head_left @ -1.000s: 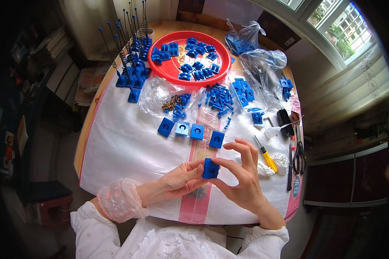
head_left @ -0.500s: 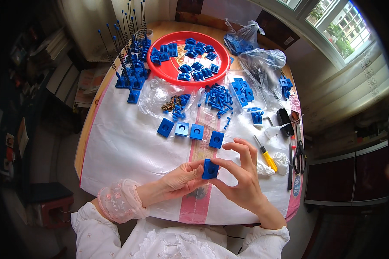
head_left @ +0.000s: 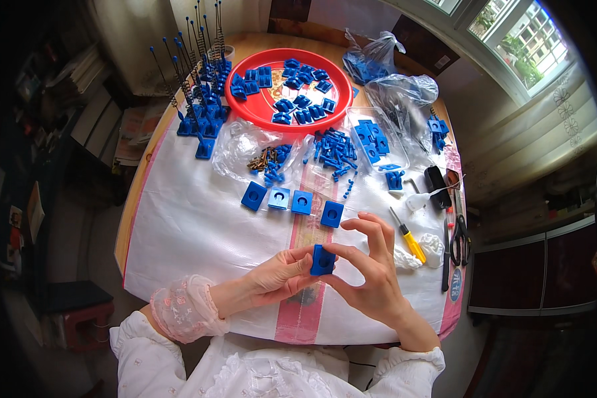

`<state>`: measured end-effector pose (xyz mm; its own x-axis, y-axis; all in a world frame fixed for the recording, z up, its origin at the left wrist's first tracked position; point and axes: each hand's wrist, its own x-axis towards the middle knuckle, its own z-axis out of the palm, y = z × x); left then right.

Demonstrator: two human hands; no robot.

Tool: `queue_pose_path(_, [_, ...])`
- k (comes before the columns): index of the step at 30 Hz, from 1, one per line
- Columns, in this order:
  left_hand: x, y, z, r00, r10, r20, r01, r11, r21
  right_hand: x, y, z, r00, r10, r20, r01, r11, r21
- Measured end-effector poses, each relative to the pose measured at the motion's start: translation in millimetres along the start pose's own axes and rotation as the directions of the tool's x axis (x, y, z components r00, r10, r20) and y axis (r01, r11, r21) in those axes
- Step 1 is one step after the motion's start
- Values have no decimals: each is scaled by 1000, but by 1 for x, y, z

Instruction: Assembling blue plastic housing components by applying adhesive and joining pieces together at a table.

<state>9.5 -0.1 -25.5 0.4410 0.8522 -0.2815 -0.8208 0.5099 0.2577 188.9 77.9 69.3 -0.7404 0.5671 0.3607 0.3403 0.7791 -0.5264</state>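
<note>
A square blue plastic piece [head_left: 322, 261] with a round recess is held up over the table's near part. My left hand [head_left: 286, 270] pinches it at its left edge. From the right, my right hand [head_left: 368, 268] grips its top and bottom edges between index finger and thumb, the other fingers raised. Just beyond lies a row of similar blue square pieces [head_left: 302, 203], one of them [head_left: 331, 214] set apart to the right, close to my right fingertips. Small blue pegs [head_left: 335, 149] are heaped farther back, beside brass-coloured screws [head_left: 264, 161] on clear plastic.
A red tray [head_left: 239, 113] with blue parts stands at the back. Blue bases with upright springs [head_left: 205, 119] crowd the back left. To the right lie a yellow-handled screwdriver [head_left: 412, 245], black scissors [head_left: 459, 242], a white dropper bottle [head_left: 418, 201] and a clear box [head_left: 395, 156] of blue parts.
</note>
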Motion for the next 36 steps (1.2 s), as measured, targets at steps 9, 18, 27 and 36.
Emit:
queue_pose_path(9, [0,1,-1,1000,-17,-14,17,1000,5,-1,2,1,1000,13,-5,-13,1000,10])
queue_pose_path(18, [-1,1,0,1000,-19,-4,19,1000,-16,-1,2,1,1000,7,-5,-7,1000,12])
queue_pose_path(27, [0,1,3,1000,-19,-7,19,1000,8,-2,2,0,1000,10,-4,-10,1000,11])
queue_pose_path(36, [0,1,0,1000,-24,-8,24,999,27,-3,3,0,1000,7,3,-7,1000,16])
